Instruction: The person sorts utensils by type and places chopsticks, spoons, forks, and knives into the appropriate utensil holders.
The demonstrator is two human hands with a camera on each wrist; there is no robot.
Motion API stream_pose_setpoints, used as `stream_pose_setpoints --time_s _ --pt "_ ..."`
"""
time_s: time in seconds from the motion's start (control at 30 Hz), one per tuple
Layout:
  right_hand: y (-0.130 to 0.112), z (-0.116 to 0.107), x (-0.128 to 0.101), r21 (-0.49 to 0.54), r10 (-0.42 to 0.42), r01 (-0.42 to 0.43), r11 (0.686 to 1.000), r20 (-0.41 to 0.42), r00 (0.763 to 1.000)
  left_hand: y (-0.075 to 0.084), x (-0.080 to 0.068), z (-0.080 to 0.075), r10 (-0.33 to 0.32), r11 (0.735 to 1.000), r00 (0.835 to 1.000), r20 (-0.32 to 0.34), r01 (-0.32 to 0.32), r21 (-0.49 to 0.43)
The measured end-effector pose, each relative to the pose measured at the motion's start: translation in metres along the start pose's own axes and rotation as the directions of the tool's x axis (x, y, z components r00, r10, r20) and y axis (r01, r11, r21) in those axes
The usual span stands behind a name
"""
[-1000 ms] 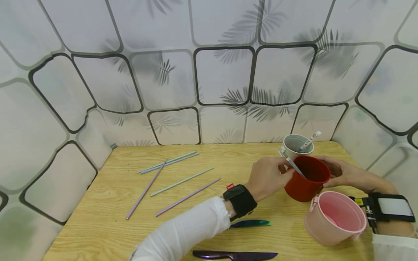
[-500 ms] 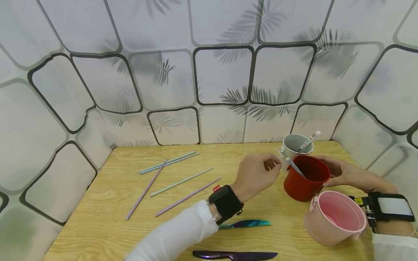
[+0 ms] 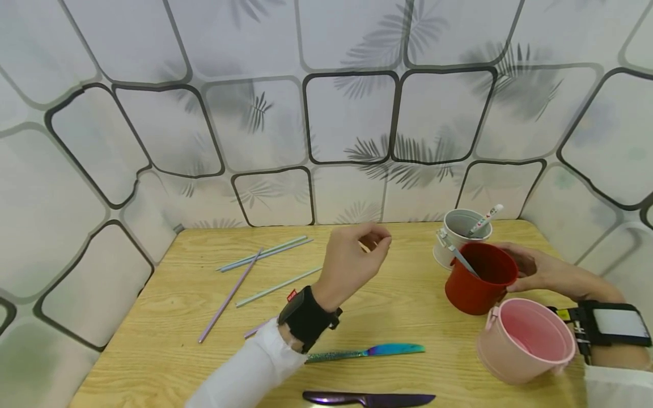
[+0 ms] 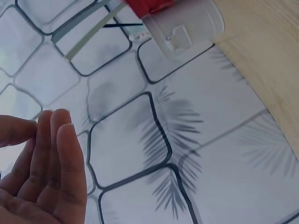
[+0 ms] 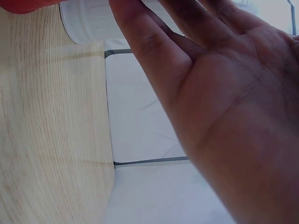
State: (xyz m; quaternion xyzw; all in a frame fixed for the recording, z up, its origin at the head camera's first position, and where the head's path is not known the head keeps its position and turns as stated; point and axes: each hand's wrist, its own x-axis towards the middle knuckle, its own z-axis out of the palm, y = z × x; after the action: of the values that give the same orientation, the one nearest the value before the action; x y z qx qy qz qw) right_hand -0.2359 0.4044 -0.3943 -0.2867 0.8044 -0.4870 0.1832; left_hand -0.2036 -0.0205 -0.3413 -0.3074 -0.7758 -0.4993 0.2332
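In the head view my left hand (image 3: 354, 255) is raised over the middle of the table, thumb tip meeting the fingertips and nothing between them. The left wrist view shows the same hand (image 4: 46, 172) with its fingers rather long. My right hand (image 3: 541, 272) holds the right side of the red bucket (image 3: 471, 297), thumb in front; its other fingers are mostly hidden behind the bucket. Slim pale straws (image 4: 88, 37) stick out of the red bucket, leaning left. Just behind it stands a white bucket (image 3: 442, 255) with a patterned marker (image 3: 486, 221) inside.
A pink bucket (image 3: 510, 360) stands in front of the red one. Several straws (image 3: 229, 297), purple, green and blue, lie on the left of the wooden table (image 3: 168, 317). Near the front are an iridescent table knife (image 3: 395, 349) and a dark purple knife (image 3: 398, 400).
My left hand has let go at the red bucket's left rim and drawn away to the left. My right hand stays on the bucket, which has hardly moved.
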Motion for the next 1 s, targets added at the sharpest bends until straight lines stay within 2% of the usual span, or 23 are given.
stream_pose_setpoints --time_s 0.13,0.37,0.6,0.77,1.0 --pt "0.000 0.000 0.001 0.017 -0.011 0.010 1.000 0.014 1.000 -0.003 -0.005 -0.016 -0.001 1.000 0.999 -0.032 0.002 0.013" --pt "0.000 -0.001 0.002 0.016 -0.020 0.019 1.000 0.015 1.000 -0.006 -0.014 -0.047 -0.044 0.999 0.995 -0.088 0.045 0.014" --pt "0.000 0.000 0.002 0.018 -0.047 0.046 0.999 0.021 0.999 -0.013 -0.021 -0.081 -0.075 0.992 0.989 -0.130 0.087 0.092" --pt "0.000 -0.001 0.004 0.013 -0.092 0.092 0.996 0.033 0.995 -0.024 -0.028 -0.106 -0.126 0.978 0.979 -0.162 0.151 0.147" --pt "0.000 0.000 0.002 0.009 -0.070 0.070 0.997 0.020 0.997 -0.037 -0.038 -0.136 -0.155 0.951 0.969 -0.191 0.199 0.238"
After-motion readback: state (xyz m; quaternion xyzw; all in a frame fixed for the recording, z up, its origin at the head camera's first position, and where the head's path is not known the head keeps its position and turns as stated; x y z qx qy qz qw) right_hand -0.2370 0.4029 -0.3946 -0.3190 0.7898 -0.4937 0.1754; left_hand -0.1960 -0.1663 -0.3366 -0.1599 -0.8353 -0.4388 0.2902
